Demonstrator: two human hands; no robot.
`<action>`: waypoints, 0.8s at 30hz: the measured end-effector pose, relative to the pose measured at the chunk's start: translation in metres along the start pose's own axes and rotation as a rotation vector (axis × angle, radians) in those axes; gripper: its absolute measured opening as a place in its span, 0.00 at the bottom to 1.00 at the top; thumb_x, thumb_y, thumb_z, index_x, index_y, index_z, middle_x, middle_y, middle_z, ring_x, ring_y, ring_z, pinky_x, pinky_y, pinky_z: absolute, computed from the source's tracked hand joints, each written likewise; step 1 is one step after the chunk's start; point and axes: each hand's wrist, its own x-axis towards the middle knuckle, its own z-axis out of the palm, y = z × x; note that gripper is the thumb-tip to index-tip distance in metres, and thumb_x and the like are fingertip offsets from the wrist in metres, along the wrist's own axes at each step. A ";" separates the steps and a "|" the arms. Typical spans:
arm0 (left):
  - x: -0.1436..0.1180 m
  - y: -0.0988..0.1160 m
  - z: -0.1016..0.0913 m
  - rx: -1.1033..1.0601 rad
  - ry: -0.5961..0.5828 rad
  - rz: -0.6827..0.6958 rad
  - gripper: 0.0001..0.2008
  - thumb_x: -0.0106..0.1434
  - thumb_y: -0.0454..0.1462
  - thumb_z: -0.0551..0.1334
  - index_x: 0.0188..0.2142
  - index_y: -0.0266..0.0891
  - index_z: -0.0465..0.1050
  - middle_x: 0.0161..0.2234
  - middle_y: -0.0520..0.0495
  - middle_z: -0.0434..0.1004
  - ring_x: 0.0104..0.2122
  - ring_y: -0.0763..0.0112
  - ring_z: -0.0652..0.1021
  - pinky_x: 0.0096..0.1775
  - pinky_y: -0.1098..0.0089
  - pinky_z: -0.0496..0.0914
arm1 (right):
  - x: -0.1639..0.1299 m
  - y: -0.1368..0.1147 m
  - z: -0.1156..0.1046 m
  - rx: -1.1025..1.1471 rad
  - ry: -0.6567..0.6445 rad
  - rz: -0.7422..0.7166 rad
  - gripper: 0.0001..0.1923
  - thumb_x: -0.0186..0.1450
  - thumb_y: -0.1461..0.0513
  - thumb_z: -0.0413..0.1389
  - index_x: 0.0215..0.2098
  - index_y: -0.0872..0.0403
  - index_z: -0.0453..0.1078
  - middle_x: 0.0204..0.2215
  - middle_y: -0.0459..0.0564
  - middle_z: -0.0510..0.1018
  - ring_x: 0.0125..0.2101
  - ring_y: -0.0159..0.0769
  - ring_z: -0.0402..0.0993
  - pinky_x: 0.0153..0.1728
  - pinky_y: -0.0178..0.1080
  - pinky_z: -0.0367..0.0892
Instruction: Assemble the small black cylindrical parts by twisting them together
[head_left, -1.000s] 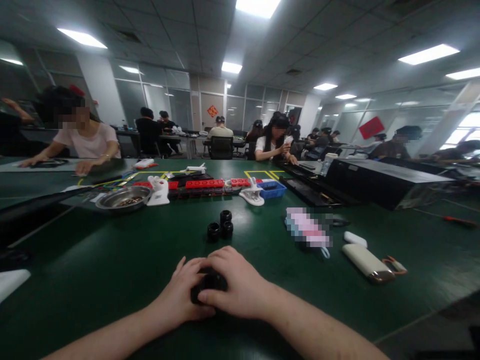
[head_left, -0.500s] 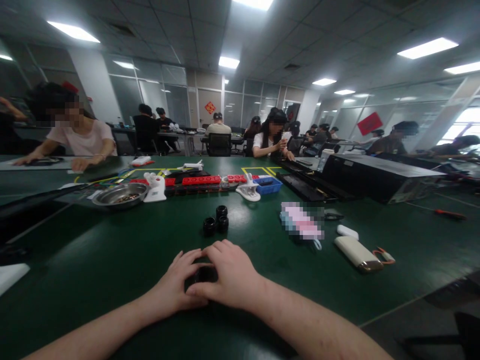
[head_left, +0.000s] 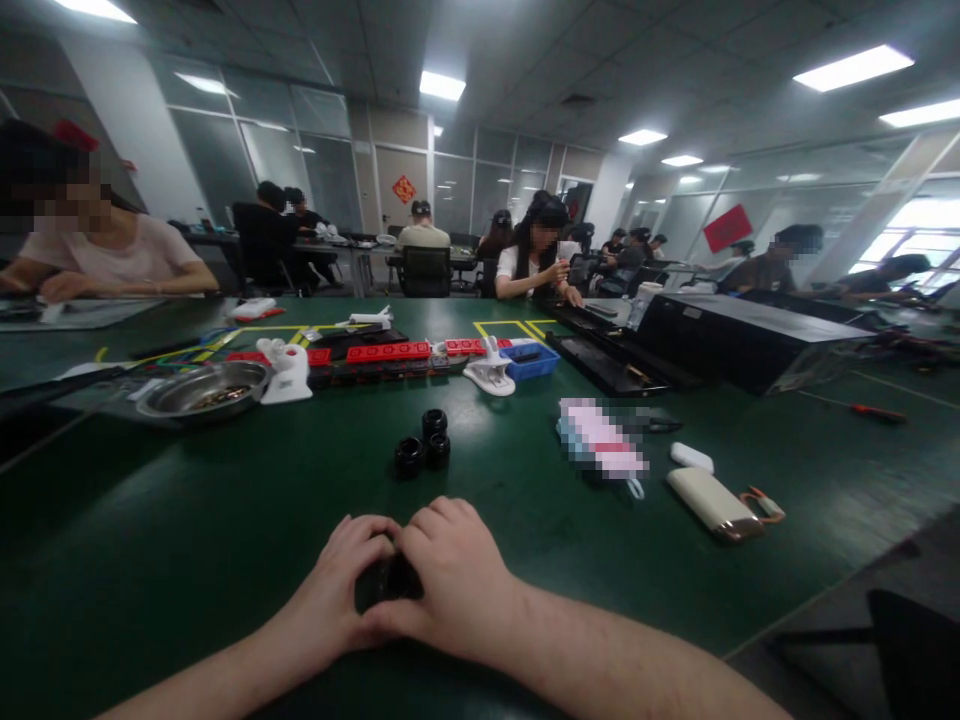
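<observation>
From the head view, the left hand [head_left: 330, 595] and right hand [head_left: 450, 580] are closing together around a small black part [head_left: 390, 582], gripping it low on the green table [head_left: 187, 540]; three black rings [head_left: 421, 448] are sitting just beyond.

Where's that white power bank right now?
In the head view, the white power bank lies on the green table, right of both hands, beside a small white case.
</observation>
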 end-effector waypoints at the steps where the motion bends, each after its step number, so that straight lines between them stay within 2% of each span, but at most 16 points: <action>1: 0.000 -0.001 0.001 0.007 0.008 -0.004 0.19 0.44 0.43 0.66 0.38 0.43 0.69 0.45 0.46 0.67 0.46 0.54 0.66 0.54 0.47 0.51 | 0.000 0.000 0.001 -0.004 -0.040 -0.026 0.19 0.54 0.51 0.57 0.35 0.58 0.68 0.31 0.52 0.74 0.35 0.41 0.66 0.38 0.43 0.60; 3: 0.000 -0.003 0.004 0.017 0.021 -0.012 0.22 0.42 0.42 0.66 0.40 0.44 0.69 0.45 0.46 0.67 0.47 0.52 0.66 0.54 0.46 0.49 | -0.001 0.000 -0.001 0.043 -0.112 -0.118 0.13 0.55 0.60 0.57 0.38 0.56 0.67 0.35 0.50 0.74 0.38 0.40 0.65 0.43 0.43 0.58; 6: -0.001 -0.006 0.005 -0.003 -0.009 -0.009 0.28 0.42 0.45 0.67 0.45 0.46 0.67 0.46 0.47 0.66 0.48 0.51 0.65 0.54 0.46 0.47 | -0.003 -0.001 -0.008 0.173 -0.135 -0.219 0.20 0.56 0.63 0.56 0.47 0.50 0.62 0.44 0.46 0.71 0.46 0.38 0.62 0.51 0.45 0.51; 8: -0.001 -0.006 0.003 -0.025 -0.022 -0.016 0.29 0.43 0.47 0.67 0.46 0.46 0.66 0.48 0.46 0.65 0.49 0.51 0.65 0.54 0.45 0.47 | -0.002 0.000 -0.006 0.209 -0.060 -0.162 0.23 0.56 0.57 0.57 0.48 0.52 0.61 0.45 0.48 0.70 0.46 0.39 0.62 0.49 0.44 0.53; 11: -0.001 -0.003 0.000 -0.025 0.003 -0.031 0.22 0.43 0.47 0.67 0.38 0.44 0.69 0.46 0.45 0.66 0.48 0.52 0.65 0.54 0.45 0.47 | 0.001 0.000 0.004 0.143 0.017 0.008 0.25 0.52 0.48 0.58 0.41 0.56 0.65 0.37 0.51 0.72 0.38 0.41 0.65 0.42 0.43 0.59; 14: 0.001 0.001 -0.001 -0.017 0.005 -0.039 0.20 0.41 0.46 0.67 0.35 0.44 0.70 0.44 0.47 0.67 0.47 0.52 0.66 0.54 0.46 0.47 | 0.003 -0.001 0.009 0.094 -0.051 0.062 0.18 0.53 0.52 0.59 0.35 0.56 0.68 0.33 0.51 0.73 0.35 0.41 0.65 0.39 0.43 0.60; 16: 0.001 0.003 -0.002 -0.023 -0.011 -0.046 0.21 0.40 0.45 0.67 0.36 0.45 0.70 0.44 0.48 0.66 0.47 0.53 0.66 0.54 0.46 0.47 | 0.002 -0.002 0.004 0.161 -0.114 -0.008 0.11 0.55 0.61 0.58 0.37 0.55 0.68 0.35 0.50 0.74 0.38 0.39 0.65 0.42 0.41 0.59; 19: 0.002 0.005 -0.003 -0.046 -0.016 -0.064 0.27 0.40 0.44 0.67 0.42 0.45 0.67 0.44 0.47 0.66 0.47 0.53 0.66 0.55 0.46 0.46 | 0.001 -0.004 -0.008 0.297 -0.160 -0.148 0.20 0.53 0.68 0.56 0.45 0.52 0.64 0.43 0.47 0.72 0.45 0.37 0.63 0.49 0.40 0.54; 21: 0.001 0.005 -0.004 -0.057 -0.012 -0.062 0.27 0.40 0.44 0.67 0.42 0.43 0.66 0.45 0.46 0.65 0.47 0.53 0.66 0.55 0.46 0.45 | 0.001 -0.005 -0.011 0.319 -0.104 -0.115 0.24 0.52 0.67 0.58 0.47 0.52 0.62 0.46 0.48 0.70 0.46 0.38 0.61 0.50 0.41 0.53; 24: 0.000 0.007 -0.006 -0.061 -0.013 -0.051 0.21 0.42 0.47 0.67 0.34 0.42 0.68 0.45 0.46 0.65 0.47 0.54 0.65 0.55 0.47 0.46 | 0.001 -0.003 -0.004 0.243 0.001 0.051 0.23 0.50 0.58 0.63 0.42 0.54 0.65 0.39 0.50 0.71 0.40 0.40 0.63 0.43 0.42 0.58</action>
